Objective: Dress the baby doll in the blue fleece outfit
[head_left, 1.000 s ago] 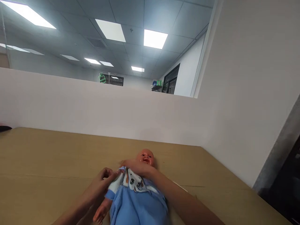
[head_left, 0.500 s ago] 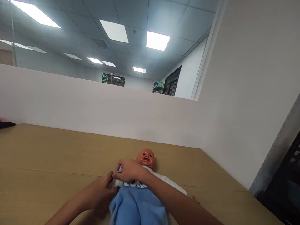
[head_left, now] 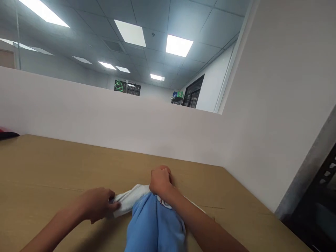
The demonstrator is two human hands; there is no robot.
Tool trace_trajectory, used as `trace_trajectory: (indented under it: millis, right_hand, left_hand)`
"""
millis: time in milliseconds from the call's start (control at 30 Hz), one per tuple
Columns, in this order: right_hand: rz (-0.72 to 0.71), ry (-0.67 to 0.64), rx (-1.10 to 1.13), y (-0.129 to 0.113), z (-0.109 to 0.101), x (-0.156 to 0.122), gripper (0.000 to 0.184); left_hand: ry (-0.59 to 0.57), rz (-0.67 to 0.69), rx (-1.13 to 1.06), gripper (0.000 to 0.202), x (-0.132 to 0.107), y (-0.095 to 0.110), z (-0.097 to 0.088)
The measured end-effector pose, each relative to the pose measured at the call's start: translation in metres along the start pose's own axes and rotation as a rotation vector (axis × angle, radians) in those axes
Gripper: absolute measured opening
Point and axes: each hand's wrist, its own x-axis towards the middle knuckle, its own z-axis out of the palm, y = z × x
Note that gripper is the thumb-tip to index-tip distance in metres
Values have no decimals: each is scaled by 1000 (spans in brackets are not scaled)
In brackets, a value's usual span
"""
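A baby doll [head_left: 166, 168] lies on the table; my right hand hides nearly all of its head. It wears blue overalls [head_left: 147, 224] over a white top with a pale sleeve [head_left: 131, 198] stretched out to the left. Closed on the end of that sleeve is my left hand [head_left: 101, 203], thumb against the cloth. My right hand [head_left: 160, 180] is curled at the doll's neck and upper chest, its fingers bent. What those fingers hold is hidden behind the hand, though white cloth runs up to it.
The brown tabletop [head_left: 65, 168] spreads around the doll and meets a low white wall [head_left: 105, 115] at the back. A glass pane stands above that wall. A dark object [head_left: 9, 135] sits at the far left edge. On the right is another wall [head_left: 275, 87].
My left hand has moved left, drawing the sleeve out. My right hand has gone from the doll's left-side shoulder up to its neck, now covering the face.
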Motion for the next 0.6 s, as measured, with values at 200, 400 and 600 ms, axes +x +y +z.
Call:
trace_trajectory:
  millis: [200, 400, 600]
  right_hand:
    - [-15, -1, 104, 21, -5, -14, 22]
    - [-120, 12, 463, 55, 9, -25, 37]
    - [-252, 10, 752, 113, 36, -70, 40]
  left_hand:
    - [-108, -30, 14, 47, 19, -22, 3]
    - [-41, -36, 70, 45, 26, -34, 8]
    - [17, -34, 58, 58, 32, -45, 13]
